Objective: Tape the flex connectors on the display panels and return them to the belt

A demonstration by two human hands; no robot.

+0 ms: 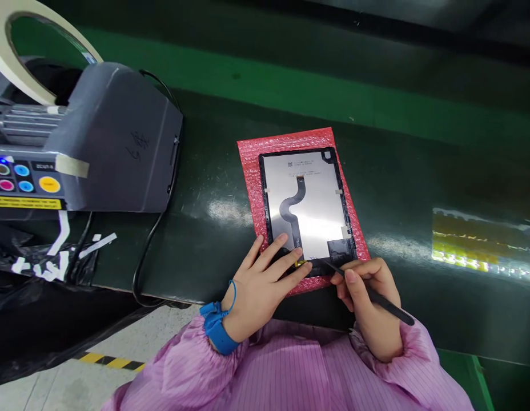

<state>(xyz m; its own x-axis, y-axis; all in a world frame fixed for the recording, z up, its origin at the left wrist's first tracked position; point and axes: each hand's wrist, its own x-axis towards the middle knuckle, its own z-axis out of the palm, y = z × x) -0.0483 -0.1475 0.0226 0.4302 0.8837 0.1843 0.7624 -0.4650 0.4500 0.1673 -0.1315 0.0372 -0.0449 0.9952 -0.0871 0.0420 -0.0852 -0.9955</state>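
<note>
A tablet screen assembly lies back side up on a pink bubble-wrap sheet. Down its silvery back runs a dark, curved flex cable. My left hand rests with spread fingers over the lower left part of the screen and the cable's bottom end. Between the thumb and fingers of my right hand is a black spudger-like tool, possibly tweezers. Its thin tip reaches the screen's lower edge, right of my left fingertips. A blue wrist strap circles my left wrist.
At left stands a grey tape dispenser machine with coloured buttons and a large tape roll. Its black cable hangs near the table's front edge. White tape scraps lie below it. Shiny yellowish film strips lie at right.
</note>
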